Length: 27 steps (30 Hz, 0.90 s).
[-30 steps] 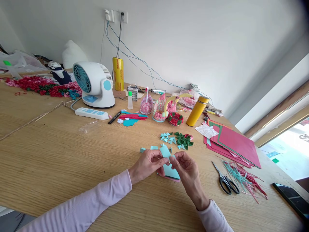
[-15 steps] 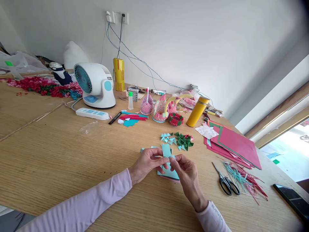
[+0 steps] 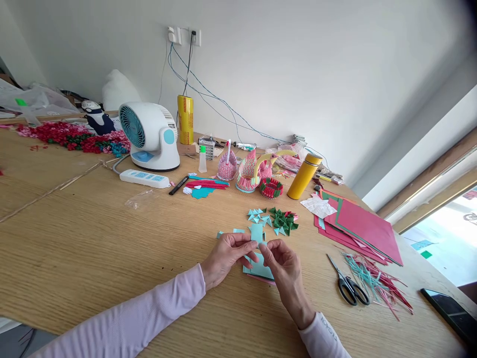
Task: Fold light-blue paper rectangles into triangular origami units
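Paper slip (image 3: pixel 256 231), light blue, stands upright between both hands just above the table (image 3: pixel 93 248), at the near middle of the desk. Left hand (image 3: pixel 228 253) pinches its lower left edge with thumb and fingertips pressed together; right hand (image 3: pixel 282 264) pinches the lower right edge the same way, its other fingers curled. Both wrists wear pale pink sleeves. Under the hands lies a small stack of blue sheets (image 3: pixel 261 269) with a pink sheet beneath it.

Just beyond the slip sit folded blue triangles (image 3: pixel 258 215) and, beside them, green triangles (image 3: pixel 283 220). Scissors (image 3: pixel 347 284) lie to the right, near a heap of thin paper strips (image 3: pixel 376 281). Red and green card sheets (image 3: pixel 359 224) lie farther right. A yellow flask (image 3: pixel 304 174) stands behind them, next to paper swans (image 3: pixel 250 170). A white fan (image 3: pixel 149 135) and a power strip (image 3: pixel 144 178) stand at the far left. A phone (image 3: pixel 449 314) lies at the right edge.
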### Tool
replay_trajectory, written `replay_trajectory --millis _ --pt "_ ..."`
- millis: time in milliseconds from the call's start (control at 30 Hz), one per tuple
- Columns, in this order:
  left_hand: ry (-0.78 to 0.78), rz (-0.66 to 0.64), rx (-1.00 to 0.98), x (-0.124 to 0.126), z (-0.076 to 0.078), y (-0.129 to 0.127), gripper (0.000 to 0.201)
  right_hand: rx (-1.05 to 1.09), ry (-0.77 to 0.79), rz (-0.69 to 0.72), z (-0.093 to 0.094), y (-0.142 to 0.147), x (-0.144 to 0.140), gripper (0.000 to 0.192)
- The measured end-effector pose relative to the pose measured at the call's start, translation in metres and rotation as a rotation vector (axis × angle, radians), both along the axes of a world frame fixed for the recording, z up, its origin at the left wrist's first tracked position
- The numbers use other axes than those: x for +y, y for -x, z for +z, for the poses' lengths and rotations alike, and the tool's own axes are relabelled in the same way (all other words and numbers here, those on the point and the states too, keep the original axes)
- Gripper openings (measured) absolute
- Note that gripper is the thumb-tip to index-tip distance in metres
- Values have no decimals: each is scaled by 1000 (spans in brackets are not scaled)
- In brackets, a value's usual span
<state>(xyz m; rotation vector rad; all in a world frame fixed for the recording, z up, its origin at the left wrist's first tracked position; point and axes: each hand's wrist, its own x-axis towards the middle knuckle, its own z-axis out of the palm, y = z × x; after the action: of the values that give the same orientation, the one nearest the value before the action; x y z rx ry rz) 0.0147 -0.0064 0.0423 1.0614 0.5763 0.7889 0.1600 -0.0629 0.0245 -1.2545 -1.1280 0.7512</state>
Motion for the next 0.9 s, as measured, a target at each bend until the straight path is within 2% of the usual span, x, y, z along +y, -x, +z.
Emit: replay_trajectory --millis 167,267,433,500,667,900 --pt "-114 -79 52 2 -3 2 34 26 -33 143 6 -2 0 26" --pt "-210 -154 123 2 -4 3 35 120 -22 142 9 -5 0 28" --pt "-268 -148 184 2 -3 4 34 182 -31 202 7 -11 -1 11" --pt "-265 -133 188 3 -2 5 34 140 -59 232 6 -13 -2 5" --pt "-237 -152 165 6 1 6 34 -29 -113 285 8 -19 -2 10" --pt "-178 -165 155 7 -1 5 34 -296 -183 259 7 -31 1 11"
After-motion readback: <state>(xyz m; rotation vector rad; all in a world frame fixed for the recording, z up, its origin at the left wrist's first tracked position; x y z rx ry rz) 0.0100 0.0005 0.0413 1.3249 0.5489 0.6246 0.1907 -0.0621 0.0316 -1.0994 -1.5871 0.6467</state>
